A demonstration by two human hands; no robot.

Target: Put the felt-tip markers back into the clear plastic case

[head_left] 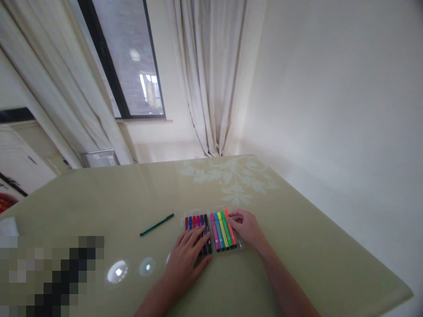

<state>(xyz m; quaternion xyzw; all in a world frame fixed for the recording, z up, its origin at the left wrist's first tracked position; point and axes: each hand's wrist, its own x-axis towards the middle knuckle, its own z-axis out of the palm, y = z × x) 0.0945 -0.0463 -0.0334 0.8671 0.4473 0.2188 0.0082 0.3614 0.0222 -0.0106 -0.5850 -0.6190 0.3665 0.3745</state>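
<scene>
A clear plastic marker case (240,247) lies spread on the table, with markers in two side-by-side halves. My left hand (187,255) rests over the left half, fingers stretched across dark red, blue, red, purple and black markers; it covers their lower parts. In the right half are a pink marker (214,231), a blue one, a yellow one, a green one and an orange marker (234,240) at the outer edge. My right hand (246,224) pinches the upper part of the orange marker from the right side. A dark green marker (157,224) lies loose, left of the case.
The table (297,255) has a glossy pale green top with a white leaf pattern near its far edge. A white wall (346,110) runs along the right side. Curtains (211,79) and a window stand beyond. A blurred, pixelated patch covers the lower left.
</scene>
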